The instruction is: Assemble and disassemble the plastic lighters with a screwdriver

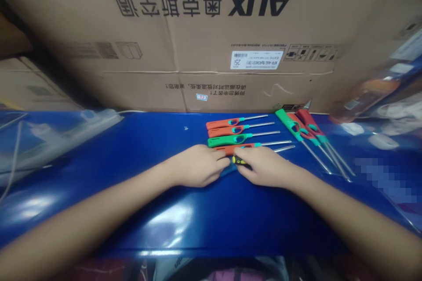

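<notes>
My left hand (199, 167) is closed, its fingertips on a blue gas lighter (229, 168) that mostly hides under both hands. My right hand (265, 167) wraps round a screwdriver (238, 161) with a black-and-yellow handle; its blade does not show. A metal rod (285, 148) sticks out beyond the right hand, seemingly the blue lighter's nozzle. Just behind the hands lies an orange long-nozzle lighter (227, 149), partly covered by fingers. Farther back, a green lighter (227, 140) and two orange lighters (222, 131) (220, 123) lie in a row, nozzles to the right.
To the right, a green lighter (287, 123) and two red-orange ones (308, 121) lie fanned out on the blue table (158, 219). A large cardboard box (198, 52) stands along the back. Clear plastic packaging (75, 136) lies left; a blurred bottle (365, 96) stands right.
</notes>
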A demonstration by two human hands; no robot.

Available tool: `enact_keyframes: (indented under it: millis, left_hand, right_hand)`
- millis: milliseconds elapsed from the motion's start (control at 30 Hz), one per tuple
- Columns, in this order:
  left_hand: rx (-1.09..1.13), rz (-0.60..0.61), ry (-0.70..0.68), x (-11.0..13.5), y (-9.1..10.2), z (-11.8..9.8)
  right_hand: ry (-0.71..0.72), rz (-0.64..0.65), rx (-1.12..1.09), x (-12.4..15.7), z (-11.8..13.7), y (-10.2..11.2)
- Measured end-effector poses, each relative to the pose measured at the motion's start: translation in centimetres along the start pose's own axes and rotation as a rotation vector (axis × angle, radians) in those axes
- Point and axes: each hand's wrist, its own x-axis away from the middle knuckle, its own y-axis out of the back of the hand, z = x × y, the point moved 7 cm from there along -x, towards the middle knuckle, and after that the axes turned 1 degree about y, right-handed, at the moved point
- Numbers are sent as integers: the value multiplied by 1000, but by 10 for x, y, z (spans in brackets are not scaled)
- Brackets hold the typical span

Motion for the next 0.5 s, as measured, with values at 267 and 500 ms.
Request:
enact_keyframes:
  millis: [267,500]
  left_hand:
    - [-22,-21,-8,0,-12,6]
    - [-43,-123,95,5,-16,17]
  right_hand:
    - [2,-3,-17,0,-1,0]
    - [-3,-12,-27,0,-4,1]
